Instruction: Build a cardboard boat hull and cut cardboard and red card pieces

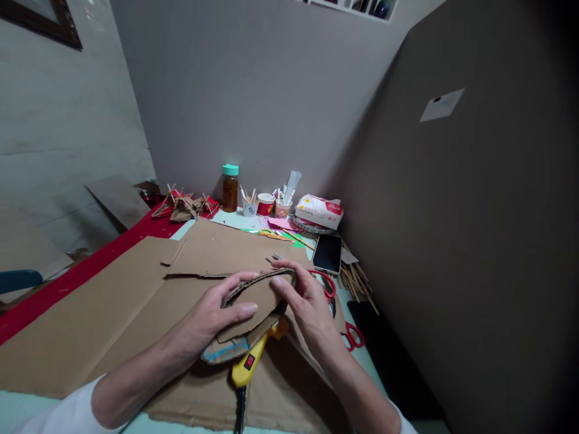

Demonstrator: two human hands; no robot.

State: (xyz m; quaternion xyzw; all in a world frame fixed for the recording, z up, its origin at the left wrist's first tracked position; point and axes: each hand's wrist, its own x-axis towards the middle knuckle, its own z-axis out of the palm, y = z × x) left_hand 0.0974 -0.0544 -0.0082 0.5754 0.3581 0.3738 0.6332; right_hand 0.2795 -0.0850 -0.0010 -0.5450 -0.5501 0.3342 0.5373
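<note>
My left hand grips a small cut cardboard piece from the left, thumb on top and fingers curled over its curved corrugated edge. My right hand pinches the same piece from the right, fingertips on its upper edge. A second cardboard scrap with a blue stripe sticks out below my left hand. A yellow glue gun with a red switch lies just under the piece, its cord running toward me.
Large flat cardboard sheets cover the table. Red scissors lie right of my right hand, a phone beyond. At the back stand a jar, cups with sticks and a tissue pack. A tall cardboard panel walls the right.
</note>
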